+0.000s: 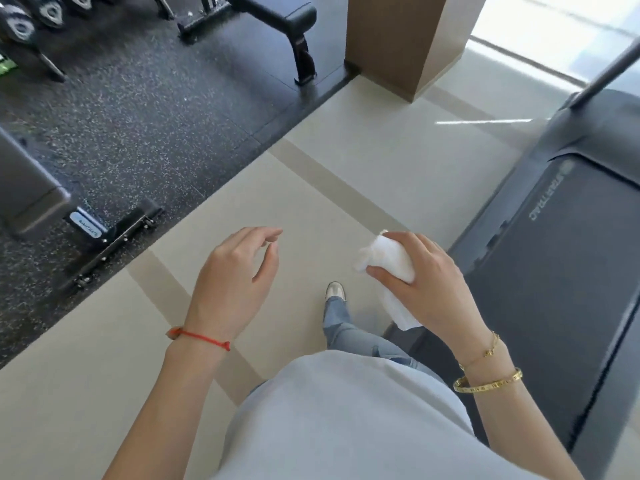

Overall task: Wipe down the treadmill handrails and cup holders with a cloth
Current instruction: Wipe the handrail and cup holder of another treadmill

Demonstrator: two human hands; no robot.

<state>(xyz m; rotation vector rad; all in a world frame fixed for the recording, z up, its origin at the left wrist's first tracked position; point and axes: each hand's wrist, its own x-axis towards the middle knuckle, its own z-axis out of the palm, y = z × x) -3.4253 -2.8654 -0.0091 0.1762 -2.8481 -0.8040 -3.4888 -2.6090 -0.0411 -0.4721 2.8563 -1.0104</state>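
We see only the rear deck and belt of the treadmill (554,271) at the right edge; its handrails and cup holders lie outside the view, and one dark upright post (604,74) runs out of the top corner. The belt's long axis runs from lower right up toward the post. Our right hand (420,282) grips a white cloth (388,261), bunched between thumb and curled fingers, a loose tail hanging below the palm; the hand hides the cloth's middle. Our left hand (232,271) hovers over the pale floor (104,393), fingers loosely curled, holding nothing. A bench (31,188) at left is blurred.
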